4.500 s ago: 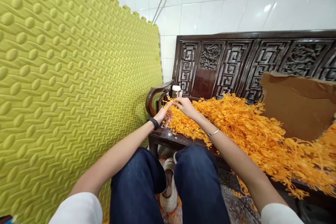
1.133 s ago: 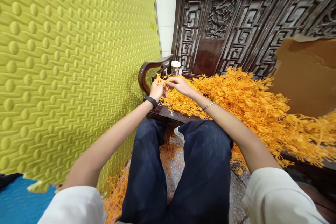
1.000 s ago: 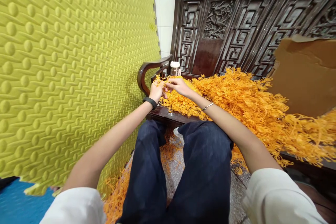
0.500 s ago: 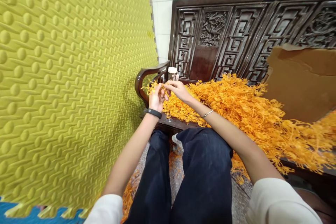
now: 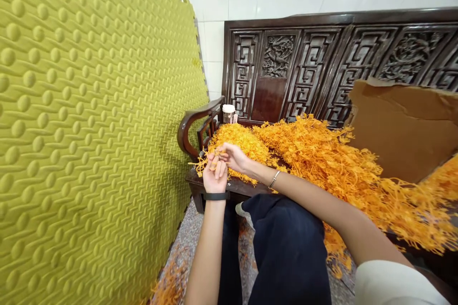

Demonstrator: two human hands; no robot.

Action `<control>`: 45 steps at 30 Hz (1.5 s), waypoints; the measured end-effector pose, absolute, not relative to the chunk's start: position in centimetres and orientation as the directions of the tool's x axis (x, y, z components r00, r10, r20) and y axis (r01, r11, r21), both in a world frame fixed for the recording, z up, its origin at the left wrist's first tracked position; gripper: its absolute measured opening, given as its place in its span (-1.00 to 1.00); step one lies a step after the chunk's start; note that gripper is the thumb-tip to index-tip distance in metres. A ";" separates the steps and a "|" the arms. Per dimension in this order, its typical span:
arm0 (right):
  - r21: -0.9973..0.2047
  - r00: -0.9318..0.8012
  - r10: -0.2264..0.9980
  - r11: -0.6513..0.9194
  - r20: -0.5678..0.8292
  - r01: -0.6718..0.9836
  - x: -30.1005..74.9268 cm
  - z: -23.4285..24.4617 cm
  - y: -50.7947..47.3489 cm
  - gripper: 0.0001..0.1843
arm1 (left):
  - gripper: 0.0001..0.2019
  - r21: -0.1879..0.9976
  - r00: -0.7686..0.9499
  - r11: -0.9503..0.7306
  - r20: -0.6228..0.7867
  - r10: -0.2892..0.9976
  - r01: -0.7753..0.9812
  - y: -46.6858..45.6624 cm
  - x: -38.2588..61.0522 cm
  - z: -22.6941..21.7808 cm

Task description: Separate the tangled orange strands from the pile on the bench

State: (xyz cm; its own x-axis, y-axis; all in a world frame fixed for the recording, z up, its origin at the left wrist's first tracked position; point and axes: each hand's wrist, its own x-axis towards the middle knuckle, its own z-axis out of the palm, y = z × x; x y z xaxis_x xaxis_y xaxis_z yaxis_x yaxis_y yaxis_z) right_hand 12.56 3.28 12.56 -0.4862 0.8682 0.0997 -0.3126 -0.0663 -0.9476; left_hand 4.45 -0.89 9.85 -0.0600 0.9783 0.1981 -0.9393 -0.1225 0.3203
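My left hand [image 5: 215, 177], with a black band on its wrist, is closed on an orange stringy plastic piece [image 5: 199, 166], whose thin branching ends stick out to the left. My right hand [image 5: 235, 158] meets it from the right, fingers bent and pinched at the same piece near the left fingertips. The fingers partly hide the piece's middle. Just behind the hands lies a small heap of orange stringy pieces [image 5: 246, 139] on the dark wooden bench [image 5: 236, 186]. A larger pile of long orange strands [image 5: 322, 162] spreads to the right, beyond my right forearm.
A white-lidded cup [image 5: 228, 113] stands in the bench's back corner by the curved armrest [image 5: 186, 133]. Brown cardboard [image 5: 404, 128] leans on the carved backrest [image 5: 272, 95]. A tall yellow foam mat [image 5: 96, 119] walls off the left. Orange scraps [image 5: 171, 276] litter the floor.
Both hands sit lower in view and the left palm has turned more upward. The fingers have come closer together around the orange piece. The camera view has tilted up a little.
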 end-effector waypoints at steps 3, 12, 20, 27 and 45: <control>-0.921 -0.534 0.844 -0.163 0.057 -0.355 11.9 12.8 2.8 -0.79 | -0.66 0.258 -0.034 -0.099 0.245 0.969 -0.961 -1.7 3.8 9.7; -0.825 -0.727 0.661 -0.295 0.187 -0.481 10.8 15.3 1.6 -0.65 | -0.71 0.191 -0.134 -0.184 0.247 0.960 -0.964 -3.4 1.1 9.8; -0.952 -0.485 0.819 0.267 0.306 -0.149 12.5 16.1 3.6 -0.77 | -0.74 0.338 0.110 0.001 0.302 0.947 -0.941 -3.7 -0.7 7.9; -0.921 -0.301 0.936 0.268 0.180 0.282 13.7 13.5 5.7 -0.78 | -0.69 0.525 0.174 0.015 0.254 0.951 -0.851 -6.0 -2.4 6.4; -0.255 -0.211 0.938 0.283 0.276 0.925 19.4 11.9 9.6 -0.40 | -0.70 0.657 0.229 0.153 0.032 0.973 -0.739 -9.7 -1.6 1.3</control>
State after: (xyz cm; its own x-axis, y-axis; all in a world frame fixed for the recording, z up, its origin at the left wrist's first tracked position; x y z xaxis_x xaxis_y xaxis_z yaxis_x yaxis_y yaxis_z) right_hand 19.37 9.61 11.88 -0.2106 0.9377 0.2765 0.9247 0.2829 -0.2548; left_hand -1.55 -9.66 1.32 0.2295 0.9728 0.0321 -0.7387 0.1526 0.6565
